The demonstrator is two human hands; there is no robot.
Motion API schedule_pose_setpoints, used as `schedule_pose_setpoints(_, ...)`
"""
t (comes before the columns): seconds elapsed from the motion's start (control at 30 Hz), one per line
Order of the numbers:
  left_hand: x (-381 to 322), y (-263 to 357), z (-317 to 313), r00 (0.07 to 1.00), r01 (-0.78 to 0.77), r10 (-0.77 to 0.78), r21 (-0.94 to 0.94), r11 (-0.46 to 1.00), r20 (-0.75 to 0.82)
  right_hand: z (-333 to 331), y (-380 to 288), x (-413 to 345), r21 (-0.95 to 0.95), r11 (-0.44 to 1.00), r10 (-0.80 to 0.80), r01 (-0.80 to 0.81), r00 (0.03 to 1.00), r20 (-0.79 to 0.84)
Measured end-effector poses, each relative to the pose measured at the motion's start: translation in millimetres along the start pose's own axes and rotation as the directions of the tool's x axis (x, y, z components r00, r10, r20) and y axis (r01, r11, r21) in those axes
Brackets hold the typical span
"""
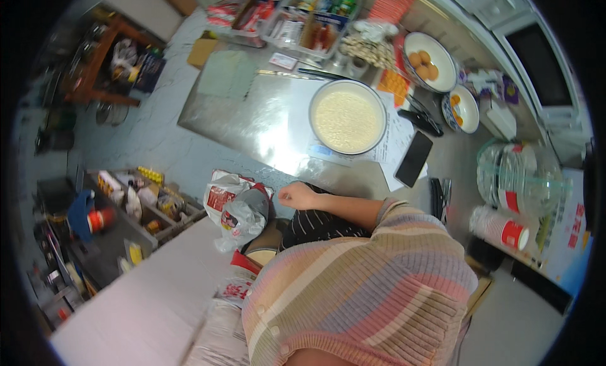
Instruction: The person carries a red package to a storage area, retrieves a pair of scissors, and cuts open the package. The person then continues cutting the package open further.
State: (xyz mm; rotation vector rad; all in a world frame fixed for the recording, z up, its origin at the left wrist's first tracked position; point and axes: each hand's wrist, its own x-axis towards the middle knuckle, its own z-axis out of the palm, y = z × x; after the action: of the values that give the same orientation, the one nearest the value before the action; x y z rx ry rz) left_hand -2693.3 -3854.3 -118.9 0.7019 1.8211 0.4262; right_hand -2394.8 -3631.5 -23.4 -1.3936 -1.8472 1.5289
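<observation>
My right hand (296,195) rests over my lap in dark striped trousers (307,228), its fingers loosely curled. Nothing shows in it, but the inside of the hand is hidden. Just left of it stands a plastic bag (244,214). My left hand is out of view. Before me on the metal tabletop (270,115), a wide rimmed bowl (350,117) of pale, lumpy mixture stands on papers. A smartphone (414,159) lies to its right, beside black-handled tools (421,122). A pale green cloth (227,74) lies at the table's left.
Bowls with eggs (423,65) and yolks (457,108) stand at the back right. Clear bins (307,30) of packets line the back edge. Large water bottles (521,181) and stacked paper cups (499,228) are at right. A divided tray (156,200) sits at left.
</observation>
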Motion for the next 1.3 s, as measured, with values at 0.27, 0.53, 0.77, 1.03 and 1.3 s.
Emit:
schedule_pose_setpoints(0.27,44,148,14,0.976,-0.184,0.176,0.055,0.981,0.126,-40,2,-42,0.258,0.966,0.074,-0.032,0.985,-0.154)
schedule_pose_setpoints(0.53,70,271,35,0.9,-0.329,0.297,0.051,0.943,0.319,-39,-12,-54,0.278,0.959,0.128,-0.061,0.964,-0.231)
schedule_pose_setpoints(0.77,108,294,23,0.869,-0.373,0.315,0.087,0.924,0.383,-38,-59,-12,0.163,0.979,-0.047,0.122,0.915,-0.401)
schedule_pose_setpoints(1.03,235,291,-88,0.894,-0.391,0.337,0.146,0.909,0.294,-29,-138,151,0.32,0.91,-0.166,0.265,0.937,-0.307)
schedule_pose_setpoints(1.3,383,362,-265,0.873,-0.487,0.455,0.33,0.808,0.175,37,-205,404,0.498,0.867,0.094,-0.039,0.992,-0.086)
